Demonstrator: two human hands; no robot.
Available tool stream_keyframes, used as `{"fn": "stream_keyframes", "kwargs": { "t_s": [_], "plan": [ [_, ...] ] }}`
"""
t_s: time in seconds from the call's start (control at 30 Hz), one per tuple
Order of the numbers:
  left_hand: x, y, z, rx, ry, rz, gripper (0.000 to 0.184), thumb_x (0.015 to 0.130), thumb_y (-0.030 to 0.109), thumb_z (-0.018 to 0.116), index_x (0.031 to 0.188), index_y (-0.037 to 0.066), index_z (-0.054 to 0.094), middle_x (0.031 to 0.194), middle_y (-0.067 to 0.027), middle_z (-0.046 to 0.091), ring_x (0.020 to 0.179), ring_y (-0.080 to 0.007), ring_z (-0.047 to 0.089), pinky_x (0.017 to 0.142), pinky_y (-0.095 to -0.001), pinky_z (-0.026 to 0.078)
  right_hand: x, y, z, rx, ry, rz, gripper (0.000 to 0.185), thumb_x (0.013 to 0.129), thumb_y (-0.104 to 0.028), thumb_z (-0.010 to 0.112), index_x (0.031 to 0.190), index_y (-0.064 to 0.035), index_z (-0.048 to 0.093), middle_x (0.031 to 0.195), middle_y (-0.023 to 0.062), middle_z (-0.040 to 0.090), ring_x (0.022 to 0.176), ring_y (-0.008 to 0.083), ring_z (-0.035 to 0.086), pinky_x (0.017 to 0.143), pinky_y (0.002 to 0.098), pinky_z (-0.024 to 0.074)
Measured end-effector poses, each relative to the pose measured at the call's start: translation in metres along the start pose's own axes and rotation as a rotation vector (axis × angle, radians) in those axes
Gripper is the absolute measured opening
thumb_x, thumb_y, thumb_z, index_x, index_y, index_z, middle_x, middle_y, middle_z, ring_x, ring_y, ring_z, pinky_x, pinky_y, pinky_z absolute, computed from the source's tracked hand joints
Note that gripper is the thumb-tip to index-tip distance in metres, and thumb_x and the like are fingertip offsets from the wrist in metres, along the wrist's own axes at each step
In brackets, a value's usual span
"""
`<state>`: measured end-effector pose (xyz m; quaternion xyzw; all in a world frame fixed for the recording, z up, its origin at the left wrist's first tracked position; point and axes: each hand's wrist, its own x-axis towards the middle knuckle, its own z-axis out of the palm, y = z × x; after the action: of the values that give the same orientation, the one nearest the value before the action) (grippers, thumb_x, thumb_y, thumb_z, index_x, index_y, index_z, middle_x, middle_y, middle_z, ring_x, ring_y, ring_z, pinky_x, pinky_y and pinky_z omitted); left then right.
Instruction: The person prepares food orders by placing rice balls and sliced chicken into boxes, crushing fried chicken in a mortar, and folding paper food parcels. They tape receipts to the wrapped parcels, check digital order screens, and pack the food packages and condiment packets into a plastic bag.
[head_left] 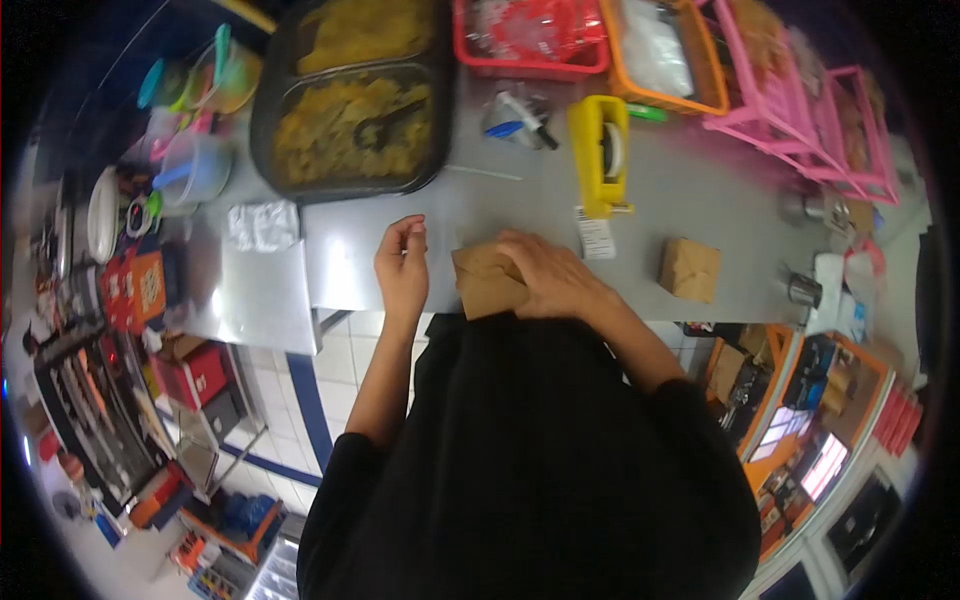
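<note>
A brown folded paper box [487, 284] lies at the counter's front edge, close to my body. My right hand [548, 272] rests on its right side with the fingers over its top. To the left of the box, my left hand [405, 262] is raised with its fingers curled in; whether it holds something small is not visible. A second closed brown box [690, 270] sits farther right on the counter. Behind my right hand stand a yellow tape dispenser [590, 160] and a printed white paper slip [594, 233].
A black divided tray [265, 150] of food fills the back left. Behind are a red basket [530, 68], an orange basket [660, 97] and pink racks [770, 135]. Markers [520, 118] lie mid-counter. Plastic cups [195, 168] and crumpled foil [263, 226] are at left.
</note>
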<state>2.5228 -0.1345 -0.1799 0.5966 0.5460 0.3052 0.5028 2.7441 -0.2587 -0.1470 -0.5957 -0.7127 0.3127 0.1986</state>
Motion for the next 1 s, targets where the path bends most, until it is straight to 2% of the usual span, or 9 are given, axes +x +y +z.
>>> {"fn": "stream_keyframes", "kwargs": {
  "t_s": [0.1,0.17,0.27,0.33,0.53,0.67,0.73,0.87,1.0],
  "plan": [
    [0.000,0.025,0.039,-0.104,-0.053,-0.070,0.022,0.099,0.018,0.062,0.110,0.001,0.071,0.098,-0.0115,0.072,0.084,-0.0189,0.064,0.079,-0.0291,0.051,-0.069,0.007,-0.022,0.170,0.103,0.213,0.088,0.060,-0.014,0.086,0.136,-0.0056,0.044,0.135,0.0202,0.054,0.125,0.0398,0.054,0.106,0.0448,0.0465],
    [0.001,0.032,0.080,-0.055,-0.276,0.050,0.022,0.098,0.018,0.063,0.110,0.002,0.071,0.096,-0.0121,0.072,0.084,-0.0202,0.065,0.079,-0.0310,0.051,-0.106,0.013,-0.041,0.312,0.158,0.540,0.087,0.060,-0.016,0.086,0.135,-0.0055,0.044,0.135,0.0210,0.054,0.125,0.0396,0.055,0.105,0.0440,0.0468],
    [0.001,0.030,0.147,-0.027,-0.401,0.186,0.026,0.096,0.022,0.065,0.110,0.002,0.072,0.094,-0.0126,0.073,0.089,-0.0211,0.066,0.080,-0.0326,0.051,-0.129,0.049,-0.050,0.132,0.092,0.562,0.096,0.061,-0.014,0.088,0.139,-0.0065,0.032,0.142,0.0194,0.049,0.128,0.0394,0.053,0.106,0.0419,0.0459],
    [0.002,0.037,0.182,0.058,-0.595,0.009,0.030,0.098,0.024,0.062,0.113,-0.002,0.069,0.101,-0.0103,0.070,0.094,-0.0161,0.061,0.087,-0.0306,0.048,-0.130,0.076,-0.046,0.127,0.145,0.498,0.096,0.061,-0.013,0.088,0.139,-0.0063,0.032,0.141,0.0198,0.049,0.128,0.0394,0.053,0.105,0.0422,0.0462],
    [-0.007,0.059,0.229,-0.083,-0.517,-0.312,0.038,0.097,0.031,0.063,0.110,-0.004,0.069,0.097,-0.0098,0.069,0.093,-0.0157,0.061,0.084,-0.0301,0.048,-0.126,0.100,-0.056,0.096,0.154,0.355,0.098,0.060,-0.017,0.088,0.139,-0.0055,0.032,0.132,0.0222,0.055,0.122,0.0408,0.056,0.101,0.0457,0.0479],
    [-0.031,0.055,0.224,-0.117,-0.218,-0.202,0.039,0.097,0.033,0.064,0.108,-0.004,0.069,0.093,-0.0097,0.068,0.085,-0.0144,0.060,0.076,-0.0285,0.048,-0.155,0.083,-0.069,0.118,0.033,0.404,0.099,0.061,-0.012,0.086,0.141,-0.0041,0.029,0.143,0.0214,0.048,0.130,0.0393,0.051,0.107,0.0433,0.0445],
    [-0.044,0.035,0.216,0.104,-0.235,-0.447,0.040,0.097,0.035,0.065,0.105,-0.003,0.069,0.089,-0.0090,0.067,0.077,-0.0129,0.058,0.067,-0.0280,0.046,-0.184,0.080,-0.065,0.141,0.079,0.312,0.099,0.060,-0.012,0.086,0.141,-0.0033,0.030,0.143,0.0218,0.048,0.130,0.0395,0.051,0.108,0.0434,0.0439],
    [-0.058,0.011,0.223,-0.077,-0.337,-0.627,0.037,0.090,0.034,0.074,0.099,-0.002,0.072,0.079,-0.0048,0.062,0.069,-0.0152,0.056,0.060,-0.0297,0.048,-0.201,0.079,-0.058,0.183,0.084,0.281,0.096,0.059,-0.011,0.085,0.140,-0.0021,0.033,0.144,0.0235,0.047,0.130,0.0408,0.050,0.109,0.0434,0.0426],
    [-0.063,0.014,0.214,-0.154,-0.336,-0.652,0.030,0.091,0.027,0.076,0.104,0.001,0.070,0.088,-0.0037,0.066,0.081,-0.0140,0.063,0.072,-0.0289,0.051,-0.190,0.088,-0.045,0.112,0.141,0.275,0.095,0.059,-0.011,0.085,0.139,-0.0019,0.034,0.147,0.0239,0.044,0.131,0.0408,0.049,0.109,0.0435,0.0429]
  ]
}}
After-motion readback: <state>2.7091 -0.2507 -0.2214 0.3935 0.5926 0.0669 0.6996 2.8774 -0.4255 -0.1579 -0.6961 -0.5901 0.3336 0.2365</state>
